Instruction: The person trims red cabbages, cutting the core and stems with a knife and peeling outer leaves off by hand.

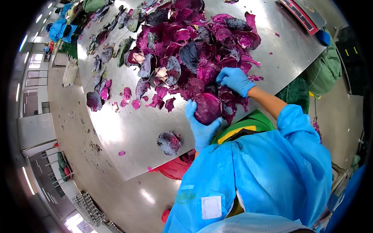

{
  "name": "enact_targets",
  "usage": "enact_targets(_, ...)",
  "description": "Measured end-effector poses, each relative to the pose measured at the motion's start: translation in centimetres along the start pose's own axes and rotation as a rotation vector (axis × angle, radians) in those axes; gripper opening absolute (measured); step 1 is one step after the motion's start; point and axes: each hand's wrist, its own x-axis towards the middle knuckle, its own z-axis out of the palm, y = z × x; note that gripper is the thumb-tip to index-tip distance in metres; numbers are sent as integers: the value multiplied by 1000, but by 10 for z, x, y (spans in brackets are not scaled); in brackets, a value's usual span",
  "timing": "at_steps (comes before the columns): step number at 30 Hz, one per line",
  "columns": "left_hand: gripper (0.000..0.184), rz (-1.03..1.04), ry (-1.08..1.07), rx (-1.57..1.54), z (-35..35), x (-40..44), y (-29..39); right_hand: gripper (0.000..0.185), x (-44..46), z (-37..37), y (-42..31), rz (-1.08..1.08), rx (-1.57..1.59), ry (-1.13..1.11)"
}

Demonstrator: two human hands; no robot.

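My left hand (203, 130), in a blue glove, is wrapped round a shiny red cabbage head (208, 109) from its left and underside. Just above and to the right, my gloved right hand (236, 80) has its fingers curled together beside the cabbage; what they hold, if anything, is hidden. Dark purple loose leaves (229, 101) lie below the right hand. A large heap of torn red cabbage leaves (182, 42) spreads beyond both hands. Near the front edge, apart from the heap, sits a small greyish-purple cabbage (169, 143).
The metal table (132, 151) has scattered leaves along its left side. A red container (173, 168) stands under the near edge. At the far right are a red-and-white device (299, 15) and a green sack (324, 72). People in blue (61, 30) stand far left.
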Motion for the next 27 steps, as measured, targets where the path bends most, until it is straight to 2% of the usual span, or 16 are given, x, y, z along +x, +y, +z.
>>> enact_targets(2,109,43,40,-152,8,-8,-17,23,-8,-8,13,27,180,76)
enact_targets(3,107,-16,-7,-73,-1,-6,-9,31,-15,-21,-5,-143,-67,128)
enact_targets(4,104,-106,-14,-162,-3,-3,-2,40,-22,-30,-24,-272,-303,138)
enact_targets(6,103,-251,-99,-264,-15,12,8,47,-29,-32,-42,-394,-175,-100)
enact_targets(7,103,-280,-133,-297,-20,20,19,54,-35,-27,-57,-341,-64,-222)
enact_targets(8,103,-315,-161,-340,-21,22,14,58,-38,-19,-65,-333,-111,-254)
enact_targets(11,104,-429,-233,-437,-24,34,9,56,-27,5,-54,-280,-33,-343)
enact_targets(14,105,-363,-272,-346,-32,41,2,57,-5,-4,-52,-134,142,-504)
enact_targets(15,104,-352,-272,-321,-33,44,1,50,-2,-3,-49,-229,126,-471)
enact_targets(18,102,-436,-276,-394,-34,50,2,44,0,4,-44,-455,-235,-437)
enact_targets(19,102,-466,-277,-419,-34,51,2,38,-2,13,-35,-698,-295,-224)
enact_targets(23,103,-496,-298,-326,-37,56,16,26,-2,17,-39,-768,-599,-148)
enact_targets(24,103,-497,-296,-325,-38,54,16,23,6,13,-38,-643,-659,-191)
enact_targets(25,103,-499,-296,-324,-39,51,17,17,23,7,-21,-665,-712,24)
enact_targets(26,104,-359,-301,-234,-39,45,12,14,40,-2,0,-681,-762,240)
enact_targets(27,104,-220,-303,-144,-38,37,2,19,51,-22,-1,-584,-677,331)
